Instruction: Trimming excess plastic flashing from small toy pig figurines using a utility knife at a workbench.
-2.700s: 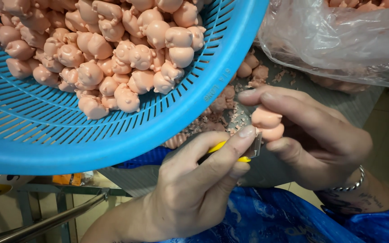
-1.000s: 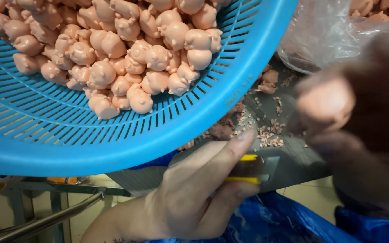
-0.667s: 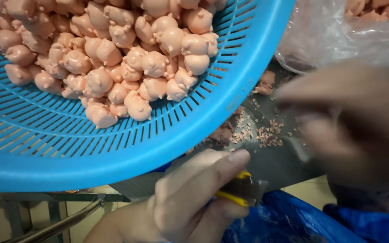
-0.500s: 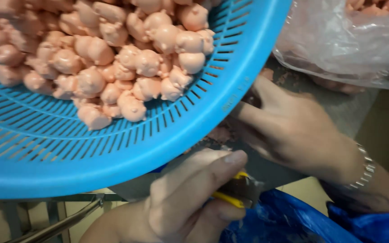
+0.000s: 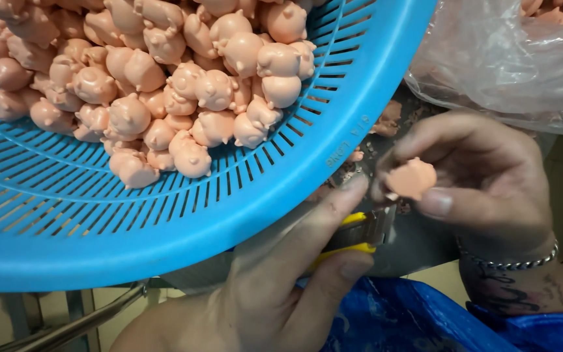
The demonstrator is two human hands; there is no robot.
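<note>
Head view, nearest first: the left hand [image 5: 262, 287] comes up from the bottom edge, its fingers closed around a yellow utility knife [image 5: 353, 233]. The forefinger lies stretched along the top of the knife, the thumb presses its underside, and the metal blade end shows just past the fingertip. Below both wrists lies crumpled blue plastic sheet [image 5: 399, 319].

Just beyond the blade, the right hand [image 5: 483, 176] is curled, with a metal bracelet [image 5: 509, 261] on its wrist. Its thumb and fingertips are pinched on a small pink pig figure [image 5: 412, 179], whose flat underside faces the camera. The figure sits right above the blade tip, very near it; whether they touch cannot be told.

Behind the fingers of both hands is a grey work surface [image 5: 418, 241], scattered with pink trimmings [image 5: 386, 120] between the right hand and the basket.

To the left of the fingers and above the left hand, a big blue slotted basket [image 5: 164, 228] fills most of the frame, tilted toward the camera. A heap of pink pig figures [image 5: 164, 85] rests in its far part, well apart from the knife.

Farthest away, above the right hand, a clear plastic bag [image 5: 496, 58] bulges with more pink pieces showing at its top corner.
</note>
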